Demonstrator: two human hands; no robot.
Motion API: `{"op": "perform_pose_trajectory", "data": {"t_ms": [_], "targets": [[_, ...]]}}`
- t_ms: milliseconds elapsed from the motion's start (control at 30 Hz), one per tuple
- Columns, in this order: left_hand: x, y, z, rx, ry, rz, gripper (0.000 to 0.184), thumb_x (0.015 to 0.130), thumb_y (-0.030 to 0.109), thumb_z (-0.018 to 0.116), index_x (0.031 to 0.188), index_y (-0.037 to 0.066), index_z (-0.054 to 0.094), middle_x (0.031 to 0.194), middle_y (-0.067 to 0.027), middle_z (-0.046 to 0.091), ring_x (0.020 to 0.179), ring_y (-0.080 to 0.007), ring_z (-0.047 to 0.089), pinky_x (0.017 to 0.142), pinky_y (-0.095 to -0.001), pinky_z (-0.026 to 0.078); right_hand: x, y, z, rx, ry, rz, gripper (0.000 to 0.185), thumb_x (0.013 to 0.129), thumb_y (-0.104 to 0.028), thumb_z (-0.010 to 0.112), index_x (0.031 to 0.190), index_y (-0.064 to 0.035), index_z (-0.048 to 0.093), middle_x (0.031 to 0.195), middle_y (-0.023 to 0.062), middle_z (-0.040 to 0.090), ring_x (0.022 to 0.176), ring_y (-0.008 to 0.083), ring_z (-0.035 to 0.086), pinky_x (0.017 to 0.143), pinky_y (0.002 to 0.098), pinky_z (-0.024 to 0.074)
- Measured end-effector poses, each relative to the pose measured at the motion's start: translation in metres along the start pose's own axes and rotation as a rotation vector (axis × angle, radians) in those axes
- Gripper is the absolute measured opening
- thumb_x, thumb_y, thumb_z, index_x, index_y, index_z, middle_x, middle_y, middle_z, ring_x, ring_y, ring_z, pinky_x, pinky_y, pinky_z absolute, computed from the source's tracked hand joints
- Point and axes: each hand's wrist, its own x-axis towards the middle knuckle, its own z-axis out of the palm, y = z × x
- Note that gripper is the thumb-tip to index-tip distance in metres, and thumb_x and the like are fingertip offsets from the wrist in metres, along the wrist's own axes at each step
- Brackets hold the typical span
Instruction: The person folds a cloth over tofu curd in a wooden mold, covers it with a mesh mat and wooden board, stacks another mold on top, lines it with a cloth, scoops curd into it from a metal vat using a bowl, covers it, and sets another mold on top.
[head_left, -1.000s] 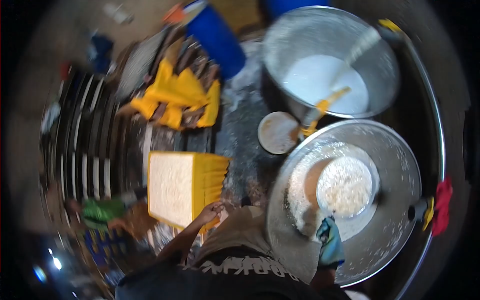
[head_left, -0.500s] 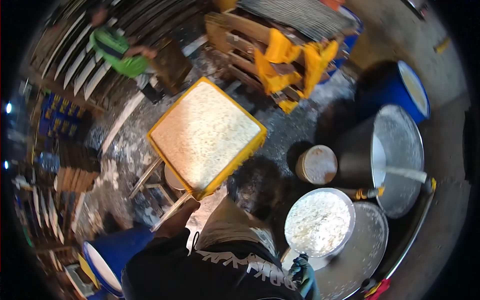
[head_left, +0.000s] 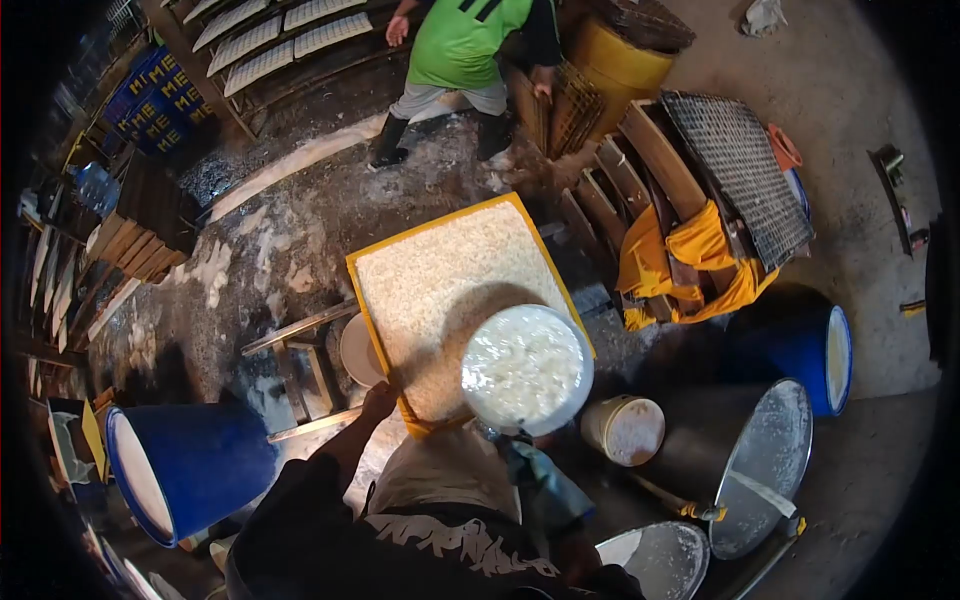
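A square tray point(head_left: 430, 275), lined with yellow cloth at its edges and filled with white, crumbly curd-like material, lies in front of me. My left hand point(head_left: 378, 400) is closed on its near left rim. In my right hand point(head_left: 520, 445), in a dark, greenish glove, is a round bowl point(head_left: 585, 385) of wet white lumps in liquid. The hand grips the bowl's near edge, and the fingers are partly hidden. The bowl hangs over the tray's near right part and casts a shadow on the white filling.
A small bucket point(head_left: 625, 432), a large metal vat point(head_left: 790, 440) and a blue barrel point(head_left: 838, 360) stand right. Another blue barrel point(head_left: 200, 465) is at left. A wooden rack with orange cloths point(head_left: 700, 250) stands ahead right. A person in a green shirt point(head_left: 465, 45) handles wooden frames at the back.
My right hand has lifted the bowl from over the metal vat and brought it left, above the tray. My left hand stays at the tray's rim. The view has turned.
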Motion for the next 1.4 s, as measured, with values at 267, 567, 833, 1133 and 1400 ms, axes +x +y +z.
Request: {"op": "perform_pose_trajectory", "data": {"t_ms": [267, 567, 833, 1133, 1400], "targets": [[0.002, 0.059, -0.050, -0.209, 0.016, -0.360, 0.021, 0.087, 0.029, 0.065, 0.091, 0.008, 0.063, 0.086, -0.0211, 0.068, 0.086, -0.0389, 0.067, 0.069, -0.0481, 0.054, 0.082, -0.052, 0.051, 0.012, -0.259, 0.045, 0.025, 0.097, -0.027, 0.053, 0.073, -0.0162, 0.052, 0.061, -0.0041, 0.050, 0.051, 0.0100, 0.048, 0.047, 0.0262, 0.0398], [0.003, 0.048, -0.038, -0.158, 0.027, -0.391, 0.031, 0.082, 0.034, 0.072, 0.096, 0.009, 0.061, 0.084, -0.0187, 0.069, 0.083, -0.0378, 0.068, 0.071, -0.0458, 0.054, 0.094, -0.103, 0.065, -0.025, 0.338, -0.227, 0.017, 0.089, -0.028, 0.061, 0.083, -0.0131, 0.056, 0.069, -0.0019, 0.051, 0.059, 0.0117, 0.049, 0.048, 0.0277, 0.0392], [0.020, 0.098, -0.060, 0.129, -0.067, -0.540, 0.040, 0.086, 0.042, 0.062, 0.108, 0.010, 0.055, 0.114, -0.0200, 0.063, 0.106, -0.0382, 0.062, 0.089, -0.0497, 0.049, 0.035, -0.145, -0.100, -0.064, 1.021, -1.196, 0.033, 0.080, -0.011, 0.070, 0.107, 0.0005, 0.056, 0.089, 0.0065, 0.061, 0.069, 0.0110, 0.055, 0.057, 0.0278, 0.0466], [0.070, 0.148, 0.018, 0.711, -0.135, 0.918, 0.037, 0.079, 0.020, 0.072, 0.111, 0.011, 0.054, 0.092, -0.0139, 0.066, 0.077, -0.0356, 0.064, 0.074, -0.0441, 0.054, -0.200, 0.113, -0.269, 0.957, 0.919, -0.963, 0.015, 0.088, -0.020, 0.065, 0.092, -0.0101, 0.055, 0.066, 0.0013, 0.054, 0.047, 0.0126, 0.050, 0.044, 0.0299, 0.0470], [-0.007, 0.410, 0.117, 0.057, -0.939, -0.117, 0.025, 0.092, 0.032, 0.063, 0.107, 0.013, 0.056, 0.086, -0.0045, 0.064, 0.063, -0.0149, 0.063, 0.052, -0.0283, 0.049, -0.028, 0.394, -0.426, 1.943, 0.620, -0.931, 0.021, 0.097, -0.032, 0.052, 0.082, -0.0183, 0.050, 0.065, -0.0018, 0.049, 0.055, 0.0145, 0.048, 0.049, 0.0333, 0.0435]]}}
